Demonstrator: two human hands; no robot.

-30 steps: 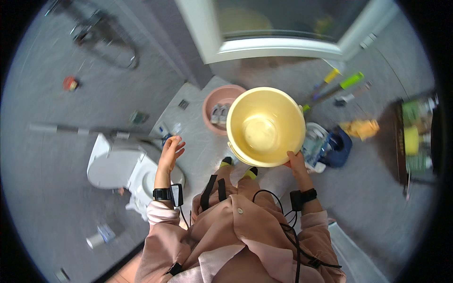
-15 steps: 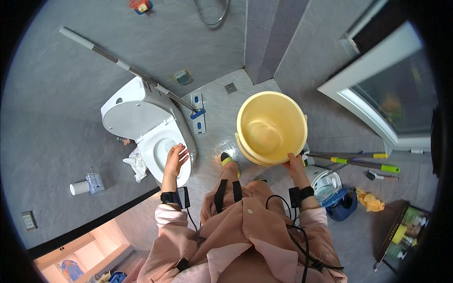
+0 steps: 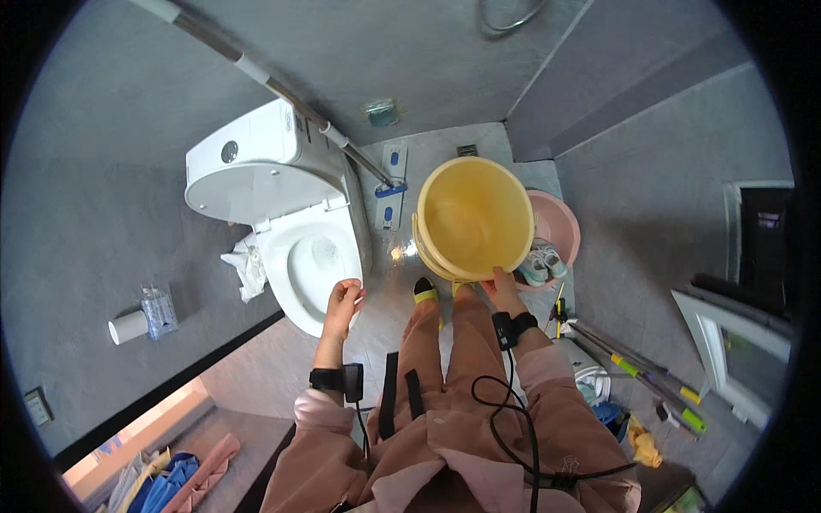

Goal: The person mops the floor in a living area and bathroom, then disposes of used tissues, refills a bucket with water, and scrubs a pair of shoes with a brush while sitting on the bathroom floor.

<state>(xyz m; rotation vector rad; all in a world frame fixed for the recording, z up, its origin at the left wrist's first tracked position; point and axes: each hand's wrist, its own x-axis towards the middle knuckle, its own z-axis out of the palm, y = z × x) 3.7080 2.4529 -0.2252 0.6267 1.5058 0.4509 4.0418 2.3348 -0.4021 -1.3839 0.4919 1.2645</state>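
Observation:
My right hand (image 3: pixel 503 286) grips the near rim of a large pale-yellow bucket (image 3: pixel 472 214), fingers inside or under the edge partly hidden. The bucket tilts toward me, so its inside wall and bottom show. Its handle hangs along the left side. My left hand (image 3: pixel 345 299) hovers beside the front right edge of the white toilet (image 3: pixel 289 282), its fingers curled in loosely, with nothing visible in them. The toilet lid (image 3: pixel 256 192) stands raised.
Behind the bucket, a pink basin (image 3: pixel 560 224) holds shoes (image 3: pixel 545 262). A flat mop (image 3: pixel 391 190) leans by the toilet. Long-handled tools (image 3: pixel 637 372) and a white bucket (image 3: pixel 590 376) lie right. A window (image 3: pixel 740 350) stands open. White tissue (image 3: pixel 248 268) hangs left of the toilet.
The bucket has shifted left in view with my right hand, and the pink basin with shoes now shows behind it. My left hand's fingers have curled in. The view has turned.

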